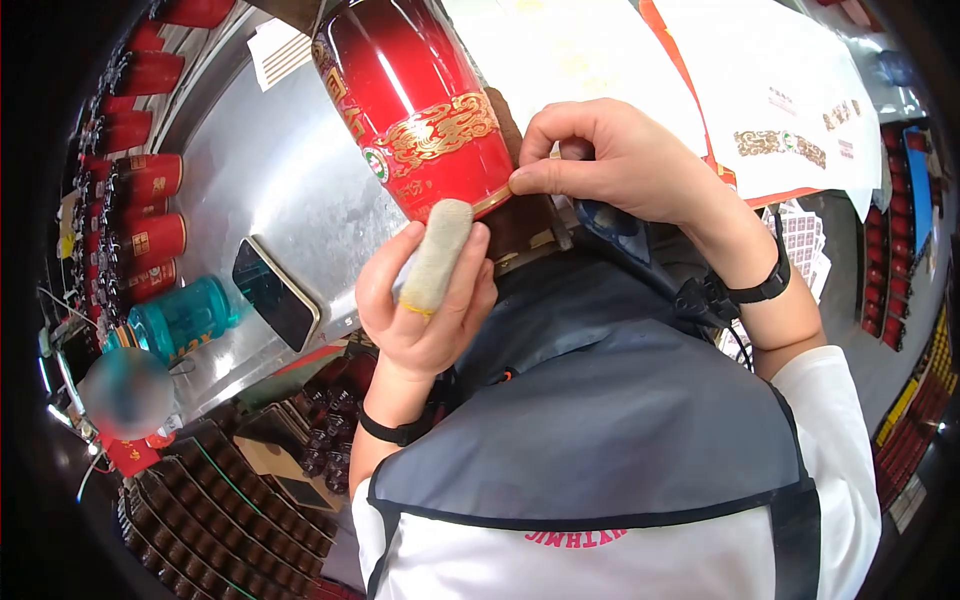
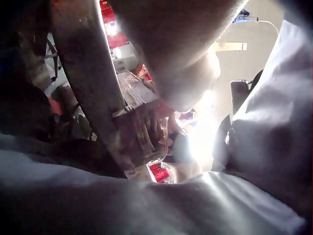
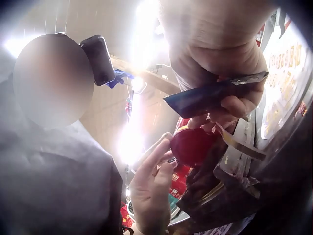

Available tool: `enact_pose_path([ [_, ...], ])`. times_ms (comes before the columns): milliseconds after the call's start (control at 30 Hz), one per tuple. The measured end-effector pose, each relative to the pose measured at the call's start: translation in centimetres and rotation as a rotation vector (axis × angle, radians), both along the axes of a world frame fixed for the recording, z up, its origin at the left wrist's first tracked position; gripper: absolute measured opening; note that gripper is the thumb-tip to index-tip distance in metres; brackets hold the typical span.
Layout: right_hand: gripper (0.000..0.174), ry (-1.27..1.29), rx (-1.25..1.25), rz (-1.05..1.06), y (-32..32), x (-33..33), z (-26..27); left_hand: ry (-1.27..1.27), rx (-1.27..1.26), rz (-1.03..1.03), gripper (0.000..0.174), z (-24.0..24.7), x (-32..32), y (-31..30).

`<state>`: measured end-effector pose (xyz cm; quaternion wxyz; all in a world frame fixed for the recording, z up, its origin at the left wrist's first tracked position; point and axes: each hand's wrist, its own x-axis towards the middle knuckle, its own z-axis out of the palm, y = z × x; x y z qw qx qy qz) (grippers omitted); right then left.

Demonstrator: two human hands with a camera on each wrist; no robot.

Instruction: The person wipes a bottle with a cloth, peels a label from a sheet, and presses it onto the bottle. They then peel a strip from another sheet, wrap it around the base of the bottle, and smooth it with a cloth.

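1. Head view: we see the red canister (image 1: 405,60) with its long axis running away from the apron (image 1: 600,430) and leaning left. Its near end lies between our hands, and we judge that rim the relation any move turns on. Our right hand (image 1: 615,165) pinches at the canister's right rim; our left hand (image 1: 425,305), covered finger straight, others loosely bent, meets its lower left. Bare metal table (image 1: 235,170) gives room left of the canister, short of the phone (image 1: 277,292); printed sheets (image 1: 770,70) bound its right.
2. Left wrist view: we cannot tell the left fingers' state or make out the canister.
3. Right wrist view: we pinch a gold strip (image 3: 244,148) beside the canister's end; left fingertips touch its opposite edge.
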<state>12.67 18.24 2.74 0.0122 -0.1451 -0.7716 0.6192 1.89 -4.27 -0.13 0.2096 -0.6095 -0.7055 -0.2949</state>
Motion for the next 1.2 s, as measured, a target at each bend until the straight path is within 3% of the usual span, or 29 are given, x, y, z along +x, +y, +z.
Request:
enact_pose_path([
  [133,0.015,0.021,0.01,0.024,0.1,-0.1,0.0,0.099,-0.051,-0.036,0.039,0.6,0.4,1.1],
  [467,0.018,-0.042,0.005,0.077,0.6,-0.2,-0.1,-0.071,-0.089,0.013,0.032,0.7,0.6,-1.0],
  [667,0.018,0.017,-0.017,0.084,0.8,-0.2,-0.4,0.181,-0.026,-0.012,0.034,0.6,1.1,1.7],
  [833,0.022,0.02,0.011,0.093,0.7,-0.3,-0.3,0.22,-0.037,0.029,0.032,1.7,0.8,0.6],
  [1133,0.022,0.06,-0.02,0.07,0.7,-0.1,-1.1,0.177,-0.098,0.0,0.04,1.7,1.2,2.8],
  [1200,0.022,0.044,-0.056,0.059,0.6,0.0,-0.7,0.086,-0.094,0.148,0.047,1.9,0.9,3.6],
])
